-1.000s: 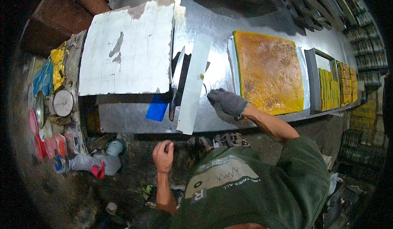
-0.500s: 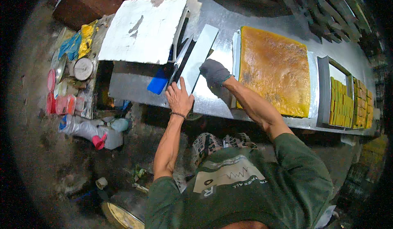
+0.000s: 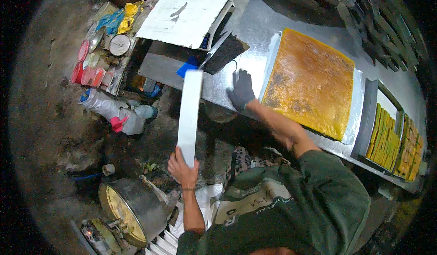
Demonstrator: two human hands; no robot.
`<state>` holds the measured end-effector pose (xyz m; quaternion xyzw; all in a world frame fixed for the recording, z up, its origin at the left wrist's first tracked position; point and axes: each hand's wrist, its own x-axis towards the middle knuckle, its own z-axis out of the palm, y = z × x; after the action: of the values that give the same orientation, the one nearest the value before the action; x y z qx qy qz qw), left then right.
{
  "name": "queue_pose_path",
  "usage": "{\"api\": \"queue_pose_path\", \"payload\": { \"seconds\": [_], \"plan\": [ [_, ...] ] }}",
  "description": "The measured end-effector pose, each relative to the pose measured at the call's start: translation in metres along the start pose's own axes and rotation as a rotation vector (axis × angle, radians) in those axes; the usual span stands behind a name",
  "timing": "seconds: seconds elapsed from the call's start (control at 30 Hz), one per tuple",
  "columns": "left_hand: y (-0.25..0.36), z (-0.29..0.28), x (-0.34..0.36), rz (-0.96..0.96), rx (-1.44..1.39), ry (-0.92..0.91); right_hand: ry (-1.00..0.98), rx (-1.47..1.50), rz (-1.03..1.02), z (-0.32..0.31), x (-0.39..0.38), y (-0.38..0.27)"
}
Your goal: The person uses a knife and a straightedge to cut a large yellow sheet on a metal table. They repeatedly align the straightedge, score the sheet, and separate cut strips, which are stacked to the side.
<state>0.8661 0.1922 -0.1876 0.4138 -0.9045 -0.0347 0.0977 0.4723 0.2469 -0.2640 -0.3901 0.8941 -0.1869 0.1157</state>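
Note:
My bare left hand (image 3: 183, 169) grips the lower end of a long white flat bar (image 3: 190, 114), held up off the front edge of the metal table. My right hand (image 3: 242, 90), in a dark grey glove, lies with fingers stretched out at the table's edge and holds nothing. Right of that glove is a large golden-brown slab of cake (image 3: 314, 82) with yellow sides, on a pale sheet. A knife (image 3: 215, 48) and a dark flat piece (image 3: 229, 53) lie left of the glove, beside a blue flat piece (image 3: 187, 66).
A white-topped scale (image 3: 184, 16) stands at the back left. Trays at the right hold cut yellow-green strips (image 3: 383, 136) and brown-topped pieces (image 3: 411, 148). Dark metal strips (image 3: 373, 27) are heaped at the back right. A large metal pot (image 3: 136, 209) with pale contents stands low at the left.
The white bar has come off the table, toward me, in my left hand. My right hand has let go of the bar and moved slightly nearer, its fingers now extended.

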Motion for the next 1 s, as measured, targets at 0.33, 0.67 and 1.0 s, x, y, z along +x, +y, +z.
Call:
{"api": "queue_pose_path", "payload": {
  "seconds": [0.33,0.67,1.0],
  "plan": [
    [-0.129,0.070,-0.208,-1.199,-0.906,0.100,-0.119,0.623,-0.437,0.015,-0.057,-0.093],
    [-0.114,0.060,-0.177,-1.150,-1.730,0.285,0.032,0.857,0.038,0.024,0.009,-0.073],
    [-0.063,-0.009,0.070,-0.085,-1.967,-0.445,0.110,1.922,0.883,0.019,0.124,-0.127]
  ]
}}
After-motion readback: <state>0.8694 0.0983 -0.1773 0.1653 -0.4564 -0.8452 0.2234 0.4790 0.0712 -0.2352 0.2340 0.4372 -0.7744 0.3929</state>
